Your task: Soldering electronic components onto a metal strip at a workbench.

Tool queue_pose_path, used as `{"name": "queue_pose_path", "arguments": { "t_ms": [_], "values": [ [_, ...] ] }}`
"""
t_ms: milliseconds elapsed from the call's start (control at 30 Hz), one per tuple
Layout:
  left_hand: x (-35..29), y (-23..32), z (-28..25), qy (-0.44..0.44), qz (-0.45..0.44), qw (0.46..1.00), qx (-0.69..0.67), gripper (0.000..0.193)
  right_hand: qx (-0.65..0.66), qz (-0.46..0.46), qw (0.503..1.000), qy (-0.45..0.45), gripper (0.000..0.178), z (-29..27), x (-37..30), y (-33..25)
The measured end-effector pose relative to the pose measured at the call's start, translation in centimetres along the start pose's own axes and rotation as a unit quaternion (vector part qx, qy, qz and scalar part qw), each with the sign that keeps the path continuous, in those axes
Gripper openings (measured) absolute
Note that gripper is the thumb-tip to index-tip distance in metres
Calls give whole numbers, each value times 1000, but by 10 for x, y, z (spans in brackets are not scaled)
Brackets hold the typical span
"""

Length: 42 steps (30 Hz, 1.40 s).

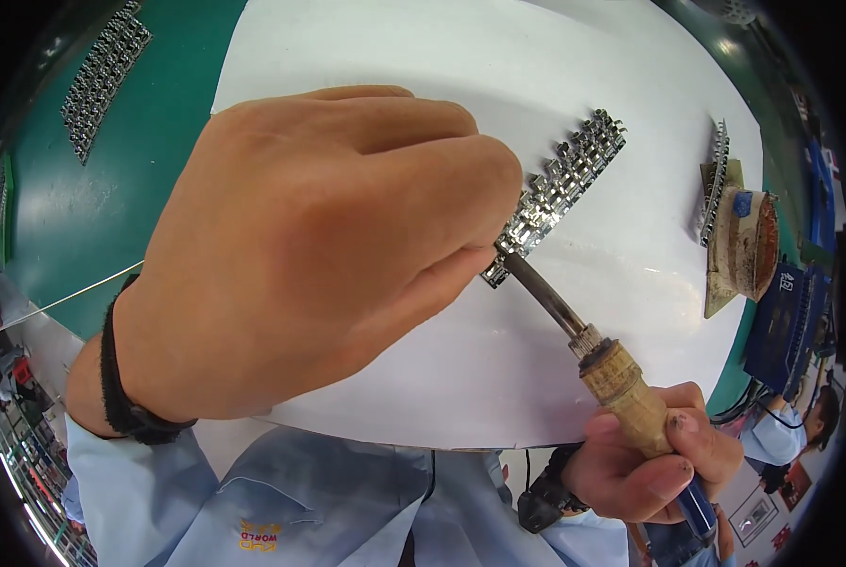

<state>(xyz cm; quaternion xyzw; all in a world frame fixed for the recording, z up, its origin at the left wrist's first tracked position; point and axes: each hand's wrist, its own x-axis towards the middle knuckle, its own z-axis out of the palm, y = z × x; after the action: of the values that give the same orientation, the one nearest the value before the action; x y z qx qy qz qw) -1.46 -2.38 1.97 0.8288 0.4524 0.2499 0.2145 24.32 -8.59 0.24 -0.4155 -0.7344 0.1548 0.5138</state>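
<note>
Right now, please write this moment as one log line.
left hand: holds metal part strip on white sheet | right hand: grips soldering iron | tip: at strip's near end

I see a white sheet (461, 57) on the green counter (111, 189), a shiny silver metal strip (560, 184), and a tan-and-blue handled soldering iron (621, 378).

An electronics assembly workshop: a green bench mat (111, 203) under a white sheet (461, 85), rows of small metal parts (102, 76) at ten o'clock, a soldering iron (621, 378) at four, and another uniformed worker (782, 430) nearby.
</note>
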Motion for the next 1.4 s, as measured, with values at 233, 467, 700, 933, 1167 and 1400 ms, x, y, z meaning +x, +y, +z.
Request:
{"name": "queue_pose_path", "arguments": {
  "t_ms": [233, 467, 700, 933, 1167, 1400],
  "values": [
    [-2, 5, -11, -6, -61, 996, -71, 19, 53, 24, 998, 34, 28, 6, -4, -2],
    [-7, -2, -11, 39, -94, 978, -182, 10, 122, -67, 982, 128, 38, -4, -13, 13],
    [-4, 3, -20, -67, -103, 987, -105, 5, 228, 559, 747, -281, 45, -120, 1, -16],
    [4, 25, -32, -49, -292, 934, -198, 6, 224, 237, 938, -119, 55, -30, -50, -24],
    [-5, -6, -13, -61, -74, 981, -171, 12, 190, 331, 825, -416, 46, -75, -7, -16],
    [-4, -10, -9, -58, -23, 988, -142, 14, 450, 714, 472, -255, 46, -79, 10, -31]
  ]
}}
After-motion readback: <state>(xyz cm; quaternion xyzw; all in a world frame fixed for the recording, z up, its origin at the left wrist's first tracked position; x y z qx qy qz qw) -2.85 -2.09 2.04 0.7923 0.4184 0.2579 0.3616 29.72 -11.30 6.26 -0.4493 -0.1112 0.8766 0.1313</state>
